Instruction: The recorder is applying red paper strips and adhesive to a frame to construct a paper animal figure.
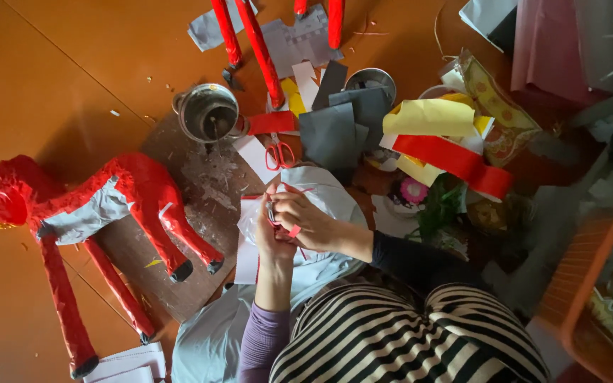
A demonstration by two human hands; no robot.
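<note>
Lying on its side on the brown floor [72, 71], a red papier-mâché horse [108, 206] is seen at the left, with grey patches on its body and black-tipped legs stretched toward the lower left. Near the middle, both hands are brought together above a sheet of white paper [321, 195]. A small strip of red paper [286, 228] is pinched between them: the fingers of the left hand [267, 237] are curled together against it, and the fingers of the right hand [306, 220] are closed on it from the other side. Whether a tool is also gripped cannot be told. Just beyond the hands, red-handled scissors [278, 152] are laid on the floor, untouched. A metal pot [208, 112] is set to their left, and a second metal bowl [370, 79] is placed farther right. Dark grey sheets [335, 131], yellow paper [427, 117] and a broad red paper band [455, 163] are piled to the right of the scissors. An orange crate [590, 284] is seen at the right edge. A striped garment [399, 340] fills the bottom centre.
</note>
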